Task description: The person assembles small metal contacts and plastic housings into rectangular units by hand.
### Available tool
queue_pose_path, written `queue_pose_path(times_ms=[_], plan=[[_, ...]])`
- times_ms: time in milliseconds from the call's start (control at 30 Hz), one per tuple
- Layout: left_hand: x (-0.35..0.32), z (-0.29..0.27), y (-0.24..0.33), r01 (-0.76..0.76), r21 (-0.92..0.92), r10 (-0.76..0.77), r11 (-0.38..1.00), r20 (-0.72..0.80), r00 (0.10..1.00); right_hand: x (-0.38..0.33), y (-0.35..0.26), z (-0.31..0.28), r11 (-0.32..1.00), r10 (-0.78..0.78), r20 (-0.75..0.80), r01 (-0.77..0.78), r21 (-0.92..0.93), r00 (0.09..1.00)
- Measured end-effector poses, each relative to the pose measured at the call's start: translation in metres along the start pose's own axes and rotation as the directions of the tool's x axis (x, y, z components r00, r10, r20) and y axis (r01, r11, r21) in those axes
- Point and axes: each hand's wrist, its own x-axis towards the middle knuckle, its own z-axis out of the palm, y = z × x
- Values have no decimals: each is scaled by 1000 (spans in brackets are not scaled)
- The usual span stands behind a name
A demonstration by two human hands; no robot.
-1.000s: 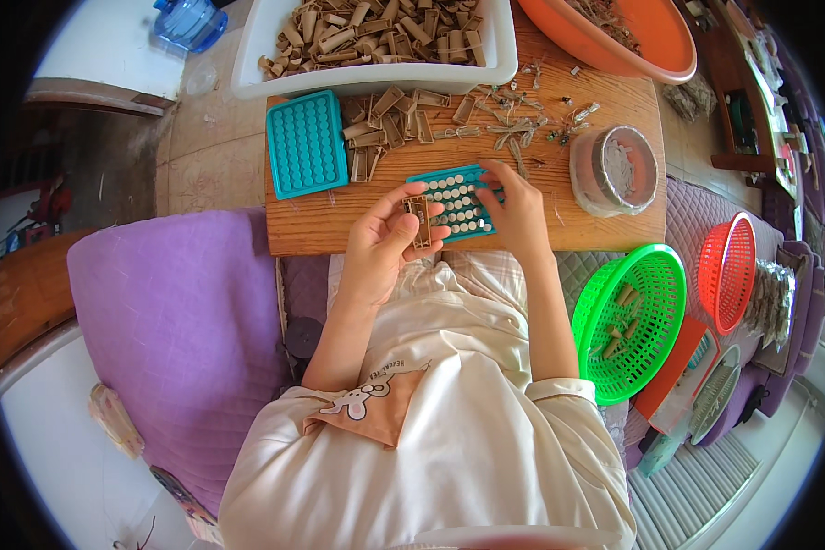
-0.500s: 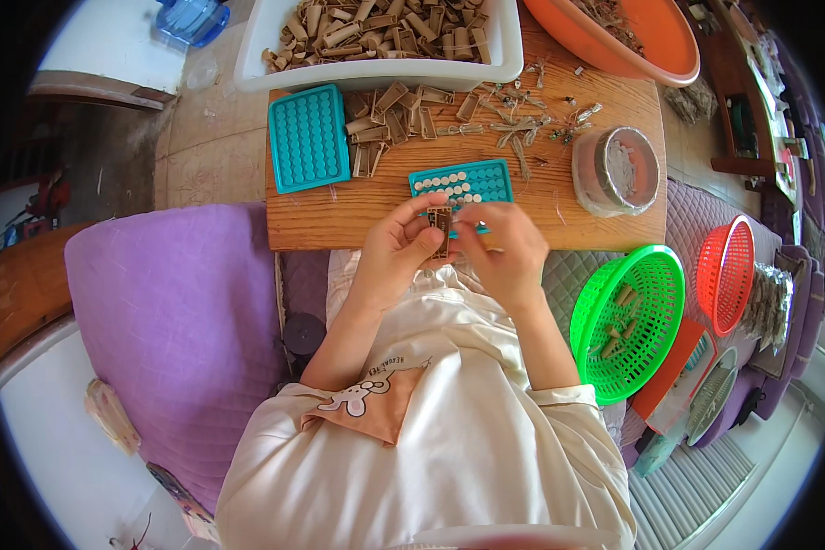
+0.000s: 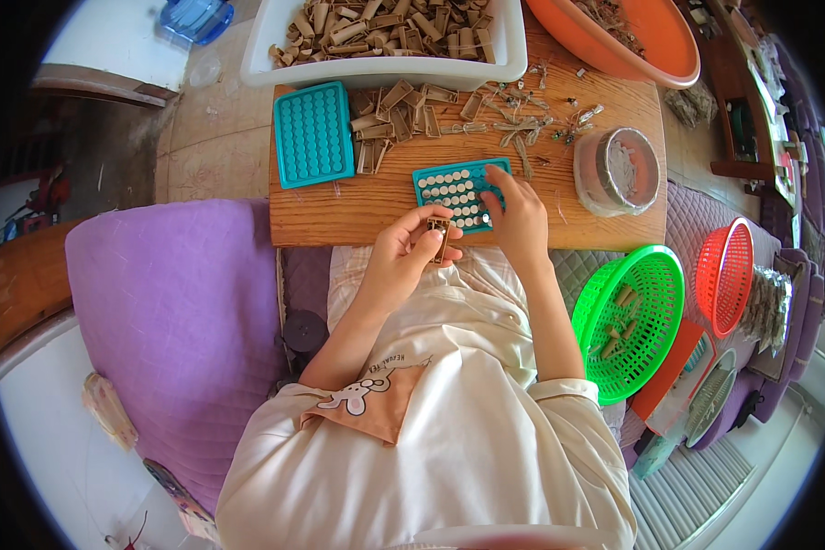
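Note:
My left hand [image 3: 403, 252] is closed around a small brown rectangular plastic casing [image 3: 438, 240], held just off the table's near edge. The thumb lies across the casing, and a silvery round spot shows near its top. Over the right part of a teal tray [image 3: 423, 171], my right hand [image 3: 520, 215] reaches with thumb and index finger apart, seemingly holding nothing. Small white and silver round discs [image 3: 451, 190], like button cells, fill the tray's left and middle rows. Part of its right side is hidden by the hand.
A second teal tray [image 3: 313, 137] lies left, beside loose brown casings [image 3: 399, 115]. A white tub [image 3: 385, 73] of casings and an orange basin [image 3: 605, 50] stand behind. Wires and small parts [image 3: 522, 128] are scattered. A clear round container [image 3: 614, 174] stands right; a green basket [image 3: 646, 339] sits below.
My right hand has moved from the casing up and forward to the teal tray, uncovering the rows of discs. My left hand still holds the casing, slightly lower.

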Motion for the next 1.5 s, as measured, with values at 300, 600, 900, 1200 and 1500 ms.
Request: queue_pose_path(times_ms=[300, 600, 900, 1200, 1500], plan=[[-2, 2, 1, -53, 8, 53, 999, 14, 999, 1, -10, -4, 995, -83, 70, 86, -47, 994], [-4, 6, -2, -59, 12, 58, 998, 88, 994, -25, -60, -17, 913, -340, -241, 381, 150, 909], [-2, 2, -5, 54, -1, -54, 999, 105, 993, -28, -46, -23, 915, -328, -53, 331, 232, 943], [-1, 3, 3, 62, 56, -67, 996, 90, 994, -22, -1, -4, 991, 116, -17, -115, 62, 993], [0, 6, 1, 63, -23, -62, 998, 51, 997, -15, -9, -3, 995, -11, 62, 17, -96, 998]])
